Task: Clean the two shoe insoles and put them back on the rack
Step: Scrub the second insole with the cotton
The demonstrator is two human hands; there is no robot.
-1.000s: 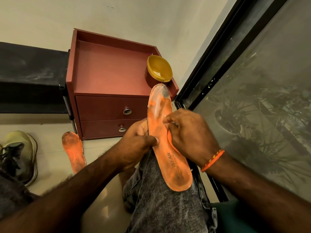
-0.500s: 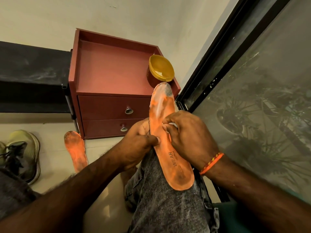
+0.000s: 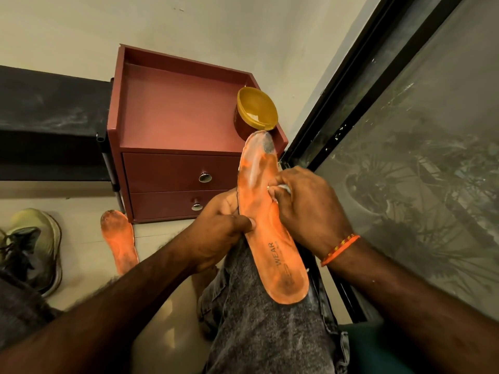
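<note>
A pale tiled floor [image 3: 86, 271] meets a cream wall [image 3: 216, 28], and a dark-framed glass door [image 3: 421, 163] with dusty panes runs along the right side. Against the wall stands a small red cabinet [image 3: 172, 125] with two drawers; a yellow tub [image 3: 256, 112] sits open on its top at the right corner. A black shelf [image 3: 51, 122] lies to its left.

One orange insole [image 3: 270, 225] rests along the person's knee in grey jeans [image 3: 264, 325]. The left hand [image 3: 218, 233] grips its edge, thumb pressed on top. The right hand [image 3: 310, 209] pinches something small and white against the insole's upper part, where a whitish smear shows. The second insole [image 3: 118, 238], dirty, lies on the floor beside the cabinet, near a greenish shoe [image 3: 37, 244].
</note>
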